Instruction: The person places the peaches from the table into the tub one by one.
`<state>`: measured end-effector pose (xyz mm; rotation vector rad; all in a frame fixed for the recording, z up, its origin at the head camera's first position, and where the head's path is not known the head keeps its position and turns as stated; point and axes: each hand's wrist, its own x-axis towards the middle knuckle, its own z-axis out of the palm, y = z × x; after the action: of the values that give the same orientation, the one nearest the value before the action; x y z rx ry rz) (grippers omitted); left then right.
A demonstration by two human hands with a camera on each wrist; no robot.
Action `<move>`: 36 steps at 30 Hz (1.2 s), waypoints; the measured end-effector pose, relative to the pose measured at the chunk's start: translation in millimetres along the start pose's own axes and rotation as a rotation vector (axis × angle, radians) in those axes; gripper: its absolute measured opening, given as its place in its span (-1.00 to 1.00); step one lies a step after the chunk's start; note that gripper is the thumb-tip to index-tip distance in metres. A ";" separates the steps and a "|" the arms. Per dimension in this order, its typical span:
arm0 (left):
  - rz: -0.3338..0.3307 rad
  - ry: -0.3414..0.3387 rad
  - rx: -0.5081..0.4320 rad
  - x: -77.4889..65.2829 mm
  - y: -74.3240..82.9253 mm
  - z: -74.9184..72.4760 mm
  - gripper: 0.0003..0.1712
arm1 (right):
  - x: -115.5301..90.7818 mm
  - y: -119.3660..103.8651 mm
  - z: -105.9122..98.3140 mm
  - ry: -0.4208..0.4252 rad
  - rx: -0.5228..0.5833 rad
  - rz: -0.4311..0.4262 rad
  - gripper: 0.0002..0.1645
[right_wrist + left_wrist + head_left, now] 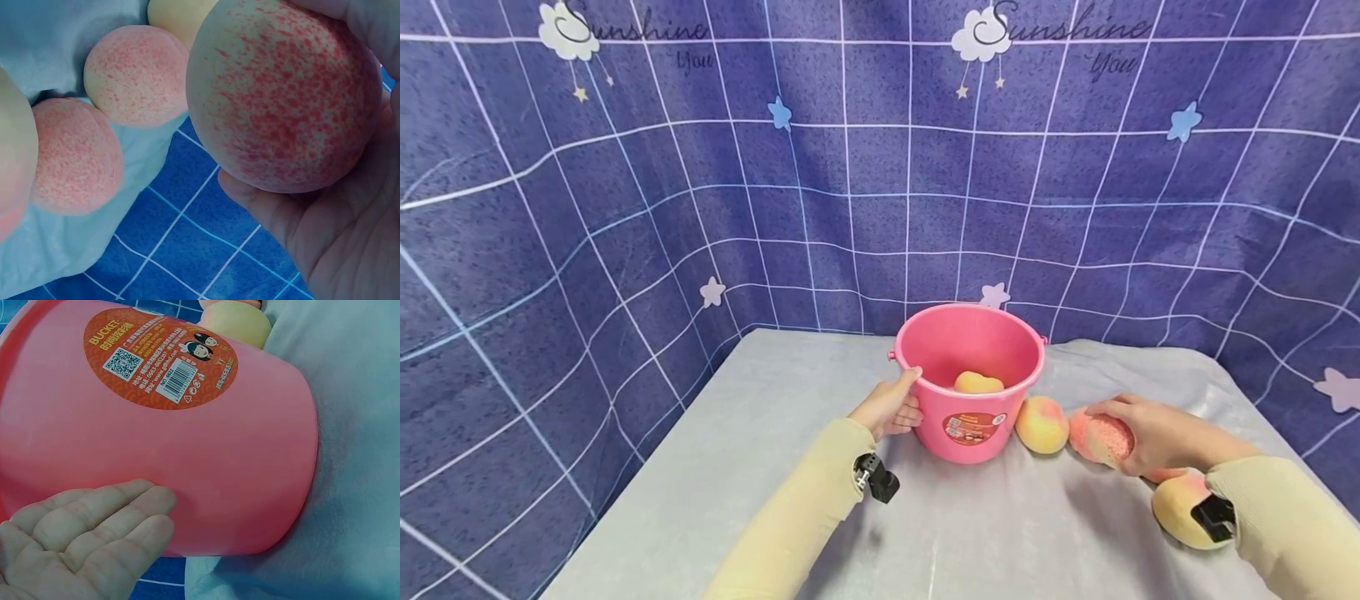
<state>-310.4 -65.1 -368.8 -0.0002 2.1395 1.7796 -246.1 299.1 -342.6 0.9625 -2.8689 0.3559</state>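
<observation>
A pink bucket (962,433) stands upright with a yellow peach (977,383) visible inside. My left hand (891,406) holds its left side, thumb at the rim and fingers against the outer wall. In the left wrist view those fingers (134,515) lie along the pink wall below an orange label (161,359). To the right of the bucket, my right hand (1161,435) grips a red-speckled peach (284,94), with fingers and thumb around it. A yellow-and-pink peach (1042,425) sits beside the bucket.
A yellowish peach (1183,510) lies under my right wrist. More peaches (136,75) rest on the cloth in the right wrist view. A pale grey cloth (760,417) covers the table. Behind it hangs a blue grid-patterned curtain (880,158).
</observation>
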 end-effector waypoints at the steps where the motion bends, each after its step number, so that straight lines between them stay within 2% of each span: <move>1: 0.000 0.000 0.000 0.2 0.2 0.3 -0.12 | -0.8 -0.1 -1.0 0.000 -0.004 0.000 -0.17; 24: 0.018 -0.032 0.018 -1.9 1.6 0.6 -0.09 | -6.1 0.9 1.3 0.028 -0.003 -0.008 -0.15; 30: 0.016 -0.024 0.015 -2.0 1.5 0.0 -0.09 | -2.8 -3.0 -3.1 0.041 0.000 0.025 -0.16; 36: 0.021 -0.025 0.031 -1.4 1.4 -0.6 -0.10 | -2.8 -3.4 -2.1 0.092 -0.016 0.041 -0.21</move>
<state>-309.5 -65.7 -367.0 0.0520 2.1570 1.7492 -241.8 298.6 -340.4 0.8630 -2.8075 0.3705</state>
